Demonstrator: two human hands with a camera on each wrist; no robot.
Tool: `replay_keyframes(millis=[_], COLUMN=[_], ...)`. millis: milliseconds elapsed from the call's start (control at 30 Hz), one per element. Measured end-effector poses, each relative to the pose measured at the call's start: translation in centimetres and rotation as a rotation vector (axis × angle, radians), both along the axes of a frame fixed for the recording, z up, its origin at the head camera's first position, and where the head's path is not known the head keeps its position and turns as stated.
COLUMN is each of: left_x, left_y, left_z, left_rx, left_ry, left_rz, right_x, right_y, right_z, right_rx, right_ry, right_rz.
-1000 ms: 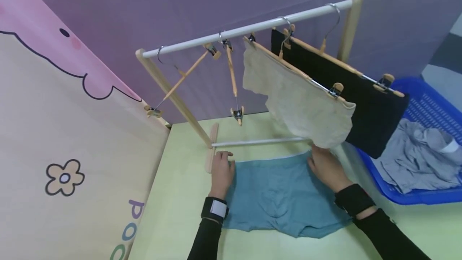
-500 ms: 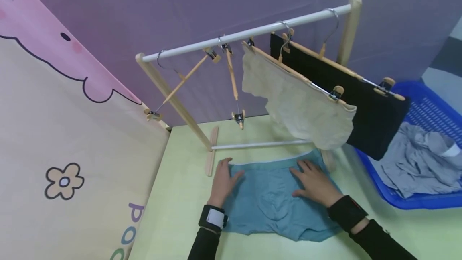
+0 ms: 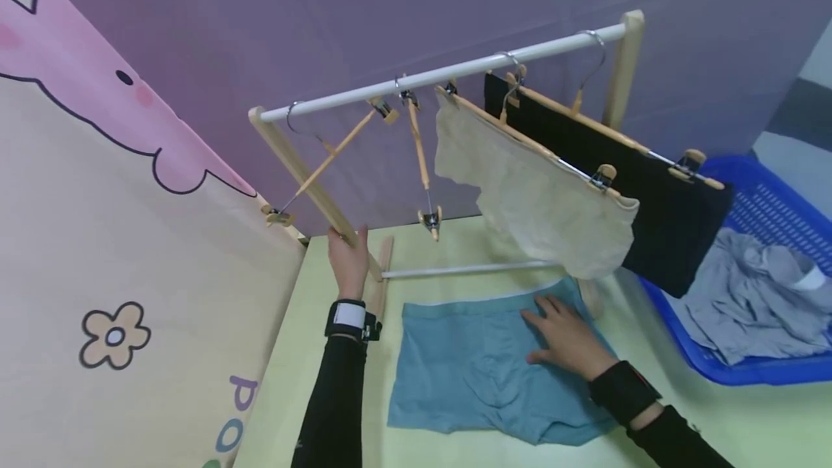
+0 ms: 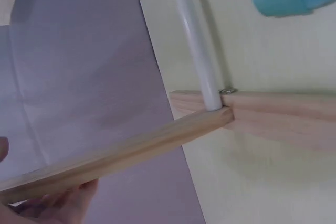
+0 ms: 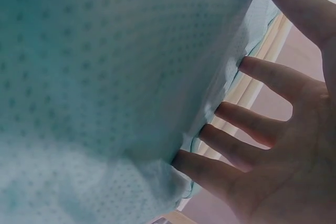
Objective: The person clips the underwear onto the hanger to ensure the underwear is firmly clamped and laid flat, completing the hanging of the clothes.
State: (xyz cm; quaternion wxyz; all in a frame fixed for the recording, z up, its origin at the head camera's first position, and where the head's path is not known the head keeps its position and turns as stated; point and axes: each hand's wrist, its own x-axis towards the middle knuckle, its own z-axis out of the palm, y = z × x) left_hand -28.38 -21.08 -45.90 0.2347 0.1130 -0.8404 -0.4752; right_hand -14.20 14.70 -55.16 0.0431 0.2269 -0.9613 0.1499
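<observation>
Teal boxer briefs (image 3: 468,360) lie spread flat on the pale green tabletop in the head view, waistband toward the rack. My right hand (image 3: 568,338) rests on their right part with its fingers spread; in the right wrist view the fingertips (image 5: 184,160) touch the teal fabric (image 5: 105,77). With my left hand (image 3: 349,262) I grip the lower part of the rack's left wooden post (image 3: 305,179). Thumb and fingers lie on opposite sides of that post (image 4: 131,150) in the left wrist view, where most of the hand is out of frame.
From the rack's white rail (image 3: 448,76) hang two bare clip hangers, beige shorts (image 3: 533,193) and a black garment (image 3: 676,222). A blue basket (image 3: 708,374) holding grey clothing (image 3: 760,302) stands at the right. A patterned wall panel (image 3: 182,258) borders the left side.
My left hand has left the briefs and moved up and left onto the rack's post. My right hand went from the briefs' upper right corner inward onto the fabric.
</observation>
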Motion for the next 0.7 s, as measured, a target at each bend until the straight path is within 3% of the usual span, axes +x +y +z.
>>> replay_keyframes(millis=[200,300,400,533,700], left_x=[-0.7,-0.7,-0.6,-0.4,-0.6], left_y=[-0.1,-0.1,0.0,-0.2,-0.4], left_z=[0.4,0.3,0.3,0.5,0.7], left_rx=[-0.127,-0.144,-0.145,-0.140,-0.132], left_ry=[-0.008,-0.021,-0.042,-0.069,-0.074], left_rz=[0.057,0.061,0.048,0.057,0.054], right_x=[0.2,0.2,0.2,0.2,-0.4], right_y=[0.0,0.2,-0.3,-2.7,-6.0], right_z=[0.0,0.2,1.3,5.8,14.3], right_rx=[0.001,0.012,-0.009,-0.196,-0.672], right_ry=[-0.023,-0.032,0.015,0.010,-0.149], right_rz=[0.001,-0.006,0.003,0.010,0.051])
